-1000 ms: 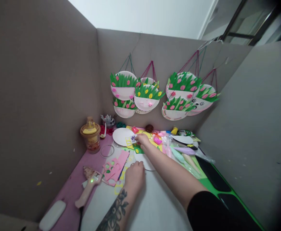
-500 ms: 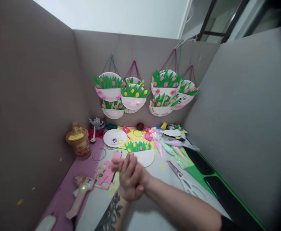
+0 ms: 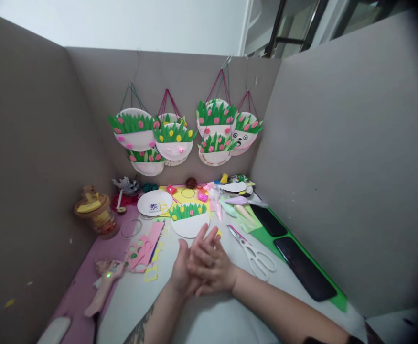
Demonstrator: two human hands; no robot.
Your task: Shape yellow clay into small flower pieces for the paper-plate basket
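Observation:
Both of my hands meet above the white table surface (image 3: 201, 320), palm against palm. My left hand (image 3: 183, 270) is open, with its thumb up and its fingers stretched out behind the other hand. Across its palm lies my right hand (image 3: 214, 270), open too, fingers spread and a ring on one of them. I see no object in either hand. Just beyond the fingertips is a white paper plate (image 3: 190, 227) with green paper grass and yellow tulip shapes. White-handled scissors (image 3: 253, 253) rest to the right of my right hand.
A pink glue gun (image 3: 104, 286) with a lit green light lies at left, near pink paper scraps (image 3: 140, 253) and a lidded cup (image 3: 101, 215). Two black phones (image 3: 304, 267) lie at right. Decorated plates (image 3: 175, 150) hang on the grey back panel (image 3: 97, 95). Clay-like piping bags (image 3: 237, 200) lie behind.
My hands were clasped with the fingers wrapped; now they have loosened and the fingers are stretched out. The camera view has turned to the right, so the scene sits further left.

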